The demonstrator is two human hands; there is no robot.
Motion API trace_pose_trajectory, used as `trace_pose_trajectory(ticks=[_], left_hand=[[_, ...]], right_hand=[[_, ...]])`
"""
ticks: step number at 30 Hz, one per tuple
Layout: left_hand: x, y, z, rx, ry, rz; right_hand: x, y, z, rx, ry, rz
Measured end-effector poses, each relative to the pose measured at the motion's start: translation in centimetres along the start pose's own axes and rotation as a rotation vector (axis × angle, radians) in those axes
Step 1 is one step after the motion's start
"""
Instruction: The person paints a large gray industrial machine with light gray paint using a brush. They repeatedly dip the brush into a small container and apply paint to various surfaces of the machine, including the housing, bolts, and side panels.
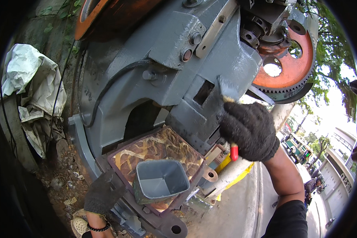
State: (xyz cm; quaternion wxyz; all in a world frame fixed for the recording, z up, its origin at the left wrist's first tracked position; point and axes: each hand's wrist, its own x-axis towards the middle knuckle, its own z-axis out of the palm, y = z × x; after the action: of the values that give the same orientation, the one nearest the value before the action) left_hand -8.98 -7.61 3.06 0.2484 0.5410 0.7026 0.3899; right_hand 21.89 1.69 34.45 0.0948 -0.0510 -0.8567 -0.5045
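Note:
My right hand (pixel 250 129), in a black knitted glove, is closed around a paintbrush (pixel 227 90). Its grey-coated bristles touch the grey machine body (pixel 158 83) beside a square opening, and the red handle end sticks out below my fist. My left hand (pixel 105 193), in a dark grey glove, lies at the edge of the machine's base; its fingers blend into the dark metal and cannot be made out. Close to it, a square tub (pixel 141 190) with grey paint inside stands on a brown patterned sheet (pixel 139 154) over the machine's flat bed.
Above are an orange toothed wheel (pixel 301 65) and an orange flywheel (pixel 92 18). Crumpled white sheeting (pixel 43 87) lies left, near hanging cables. A pale post (pixel 228 178) with yellow wrapping stands beside the bed. Beyond it runs a road (pixel 242 206) with vehicles. Litter covers the ground at left.

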Motion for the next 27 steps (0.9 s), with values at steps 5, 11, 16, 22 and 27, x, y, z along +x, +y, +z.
trace_pose_trajectory(ticks=[5,11,16,22,27], left_hand=[[-0.7,-0.8,0.5,0.049,0.105,0.09],[-0.1,-0.7,0.6,-0.018,0.072,0.058],[0.1,-1.1,0.9,0.009,0.081,0.08],[-0.2,-1.2,1.0,0.085,0.138,0.134],[0.0,0.0,0.4,0.014,0.069,0.064]], right_hand=[[1.8,2.2,0.2,-0.048,0.049,0.18],[1.7,-3.6,4.5,0.091,-0.345,-0.19],[2.5,-5.2,3.6,0.311,-0.193,-0.24],[3.8,-2.8,2.1,-0.019,-0.081,-0.032],[4.7,-5.4,5.2,0.144,-0.182,-0.125]])
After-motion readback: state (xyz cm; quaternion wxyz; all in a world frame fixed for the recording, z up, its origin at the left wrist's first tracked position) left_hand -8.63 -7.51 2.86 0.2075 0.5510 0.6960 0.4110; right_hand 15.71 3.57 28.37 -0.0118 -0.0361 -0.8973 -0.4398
